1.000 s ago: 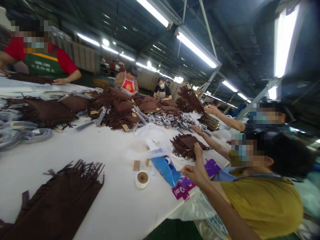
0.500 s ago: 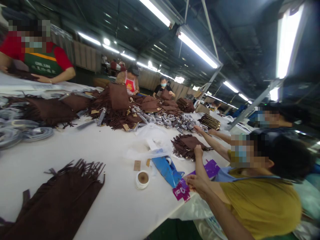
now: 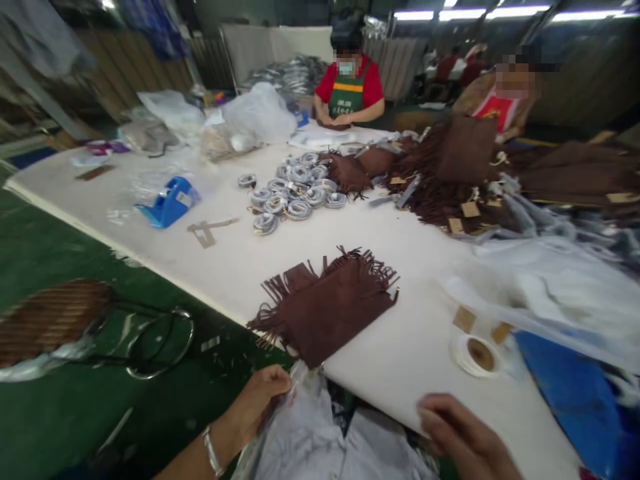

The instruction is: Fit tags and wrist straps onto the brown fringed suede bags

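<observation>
My left hand [image 3: 267,395], with a bracelet at the wrist, is closed in a pinch on clear plastic [image 3: 296,385], which looks like a bag, just below the table edge. My right hand [image 3: 463,430] is apart from it, by the table's front edge. Its fingers are curled and slightly blurred; what they hold, if anything, is hidden. Ahead of both hands lies a flat brown fringed bag [image 3: 335,310], its near corner at the table edge. Whitish cloth [image 3: 305,443] shows between my forearms.
A tape roll [image 3: 480,355] and blue tape dispenser [image 3: 570,393] lie right; another blue dispenser [image 3: 173,202] stands left. Coiled straps [image 3: 295,190] in wrapping lie behind the fringed bag, beside piled brown bags [image 3: 467,150]. A co-worker [image 3: 353,93] sits across the table [image 3: 200,273]. A stool [image 3: 60,317] stands left.
The view has swung left and down. The fringed bag now appears mid-view, and my left hand has come into view pinching plastic. My right hand has left the purple packaging by the neighbouring worker.
</observation>
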`<move>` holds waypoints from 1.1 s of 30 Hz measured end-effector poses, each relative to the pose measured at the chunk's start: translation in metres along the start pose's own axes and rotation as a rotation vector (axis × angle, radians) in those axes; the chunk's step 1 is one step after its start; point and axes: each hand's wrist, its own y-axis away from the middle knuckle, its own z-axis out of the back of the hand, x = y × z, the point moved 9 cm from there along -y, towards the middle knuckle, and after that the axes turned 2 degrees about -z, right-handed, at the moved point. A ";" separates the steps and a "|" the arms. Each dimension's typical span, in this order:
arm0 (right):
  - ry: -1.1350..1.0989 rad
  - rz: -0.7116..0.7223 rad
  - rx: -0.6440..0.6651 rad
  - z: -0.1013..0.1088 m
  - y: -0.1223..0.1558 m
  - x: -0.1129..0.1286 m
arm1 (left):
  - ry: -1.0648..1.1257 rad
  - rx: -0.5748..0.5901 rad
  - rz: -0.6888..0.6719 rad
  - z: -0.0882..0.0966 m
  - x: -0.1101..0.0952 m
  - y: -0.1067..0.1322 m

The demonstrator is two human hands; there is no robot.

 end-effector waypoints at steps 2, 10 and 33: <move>-0.135 0.077 0.257 -0.082 -0.010 0.043 | 0.023 0.018 -0.005 -0.003 0.002 -0.002; -0.138 0.198 0.402 -0.207 -0.042 0.099 | 0.019 0.020 -0.178 -0.002 0.004 -0.014; 0.219 0.296 0.280 -0.211 -0.046 0.095 | -0.127 0.020 -0.310 0.006 0.006 -0.012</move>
